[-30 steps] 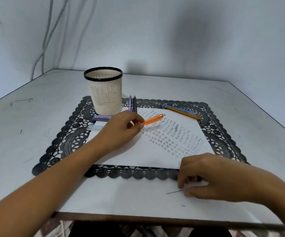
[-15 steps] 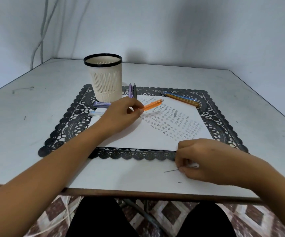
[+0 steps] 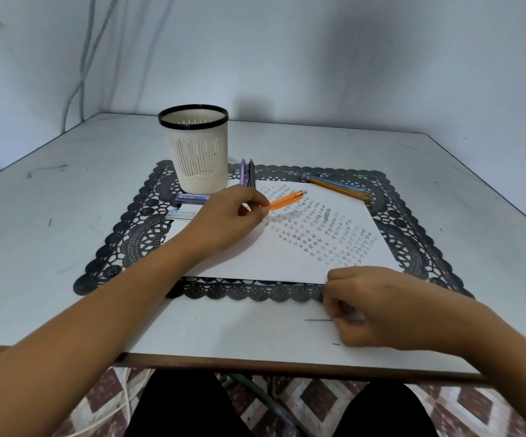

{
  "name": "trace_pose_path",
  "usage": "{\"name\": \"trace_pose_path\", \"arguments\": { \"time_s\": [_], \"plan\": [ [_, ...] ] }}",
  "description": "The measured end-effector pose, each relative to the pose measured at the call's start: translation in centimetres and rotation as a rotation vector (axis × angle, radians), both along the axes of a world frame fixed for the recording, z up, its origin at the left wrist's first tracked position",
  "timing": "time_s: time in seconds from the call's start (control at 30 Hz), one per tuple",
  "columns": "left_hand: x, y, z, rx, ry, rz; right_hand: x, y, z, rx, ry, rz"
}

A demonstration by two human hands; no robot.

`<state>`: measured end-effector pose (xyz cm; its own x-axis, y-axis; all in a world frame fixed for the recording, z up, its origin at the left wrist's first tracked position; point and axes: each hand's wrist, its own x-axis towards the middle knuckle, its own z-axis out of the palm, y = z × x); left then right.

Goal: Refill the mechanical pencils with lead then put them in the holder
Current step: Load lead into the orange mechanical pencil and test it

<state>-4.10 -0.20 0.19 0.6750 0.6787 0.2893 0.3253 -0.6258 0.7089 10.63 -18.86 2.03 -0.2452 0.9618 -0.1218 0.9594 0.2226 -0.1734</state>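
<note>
My left hand (image 3: 227, 216) holds an orange mechanical pencil (image 3: 287, 200) over the white paper (image 3: 290, 257), its eraser end pointing right and away. My right hand (image 3: 375, 307) rests on the table near the front edge and pinches a thin dark lead (image 3: 318, 319) that sticks out to the left. The cream holder (image 3: 197, 149) with a black rim stands upright at the back left of the black lace mat (image 3: 129, 244). A purple and a dark pencil (image 3: 246, 175) lie beside it. Blue and orange pencils (image 3: 339, 187) lie at the mat's back right.
Two lead cases (image 3: 189, 205) lie on the mat in front of the holder, by my left hand. A short broken bit of lead (image 3: 336, 344) lies near the table's front edge. Walls close off the back and right. Cables hang at the far left.
The view has tilted down a little, showing my legs below the table edge. Both hands stay almost where they were, the left with the orange pencil, the right with the lead.
</note>
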Motion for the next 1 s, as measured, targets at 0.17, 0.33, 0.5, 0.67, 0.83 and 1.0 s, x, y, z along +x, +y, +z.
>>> {"name": "trace_pose_path", "arguments": {
  "time_s": [0.17, 0.33, 0.5, 0.67, 0.83, 1.0],
  "plan": [
    [0.0, 0.0, 0.0, 0.001, -0.006, -0.005, 0.4, 0.1, -0.4, 0.030, 0.033, 0.015],
    [0.0, 0.0, -0.1, 0.004, -0.003, -0.008, 0.6, 0.4, 0.1, 0.029, 0.089, 0.007],
    [0.0, 0.0, -0.1, 0.007, -0.008, -0.005, 0.6, 1.4, 1.6, 0.032, 0.215, -0.078],
    [-0.1, -0.1, 0.0, -0.025, -0.037, -0.001, 0.5, 3.7, 2.2, 0.051, 0.383, -0.156],
    [-0.2, 0.2, 0.3, -0.092, -0.081, 0.039, 1.5, 6.5, 1.6, 0.018, 0.614, -0.213],
    [-0.3, 0.5, 0.5, -0.164, -0.152, 0.077, 2.9, 8.5, 1.6, -0.027, 0.851, -0.247]
  ]
}}
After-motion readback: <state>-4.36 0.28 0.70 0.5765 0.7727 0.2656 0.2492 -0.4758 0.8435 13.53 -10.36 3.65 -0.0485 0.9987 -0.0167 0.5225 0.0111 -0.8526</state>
